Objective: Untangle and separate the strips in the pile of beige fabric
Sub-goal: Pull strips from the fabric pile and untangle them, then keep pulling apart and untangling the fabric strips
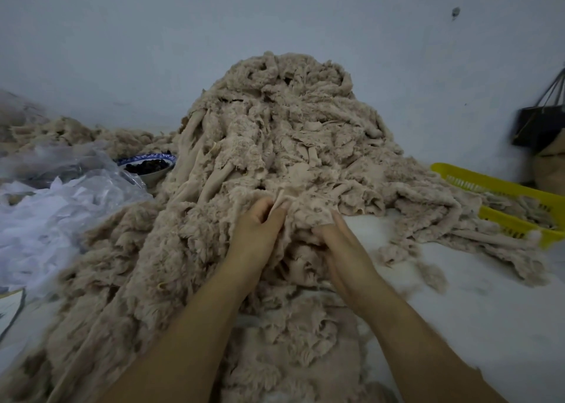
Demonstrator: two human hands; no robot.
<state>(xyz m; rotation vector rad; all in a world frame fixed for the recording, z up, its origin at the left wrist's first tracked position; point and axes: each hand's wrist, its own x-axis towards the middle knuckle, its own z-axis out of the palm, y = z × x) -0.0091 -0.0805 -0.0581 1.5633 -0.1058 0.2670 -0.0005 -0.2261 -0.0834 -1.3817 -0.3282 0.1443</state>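
Observation:
A tall pile of beige fabric (284,133) made of tangled fuzzy strips rises against the wall and spills toward me across the white surface. At its near foot my left hand (256,228) pinches a small flap of a beige strip (279,200) between thumb and fingers. My right hand (336,237) lies close beside it, fingers curled into the fabric just right of that flap. Their fingertips are partly buried in the fuzz.
Clear plastic bags (61,194) lie at left, with a blue-and-white bowl (149,165) of dark bits behind them. A yellow plastic basket (516,207) holding beige strips sits at right. A dark bag (538,124) hangs on the wall.

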